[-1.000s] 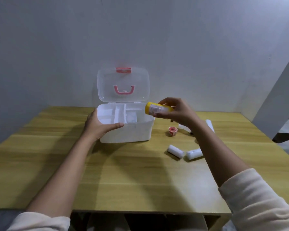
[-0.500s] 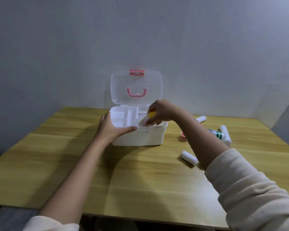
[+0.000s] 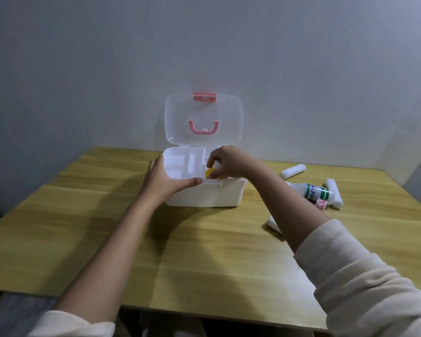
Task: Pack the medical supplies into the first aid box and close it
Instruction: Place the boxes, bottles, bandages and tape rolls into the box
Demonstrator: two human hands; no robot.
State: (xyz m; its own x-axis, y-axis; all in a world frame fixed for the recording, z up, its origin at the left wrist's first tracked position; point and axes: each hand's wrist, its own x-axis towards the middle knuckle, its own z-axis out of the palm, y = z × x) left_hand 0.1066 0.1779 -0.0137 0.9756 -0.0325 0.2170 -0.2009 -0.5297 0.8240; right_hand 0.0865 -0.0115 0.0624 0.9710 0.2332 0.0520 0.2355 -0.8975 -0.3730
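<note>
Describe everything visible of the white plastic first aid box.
The white plastic first aid box stands open on the wooden table. Its clear lid, upright, carries a pink latch and pink handle. A white divided tray fills the top. The left hand rests against its front-left corner; the right hand holds a yellow-topped item in the tray.

Straight-fingered left grip (image 3: 164,181); right grip (image 3: 225,161) pinching bottle (image 3: 210,172).

First aid box (image 3: 204,195) on tabletop (image 3: 204,251), mid-rear; lid (image 3: 203,117) upright behind box. Right of box: large bottle (image 3: 319,192) lying flat, with rolls right-rear (image 3: 292,171), far right (image 3: 334,193) and right-front (image 3: 274,224). In box, right front: small bottle (image 3: 210,171), pinched by right hand (image 3: 229,162).
</note>
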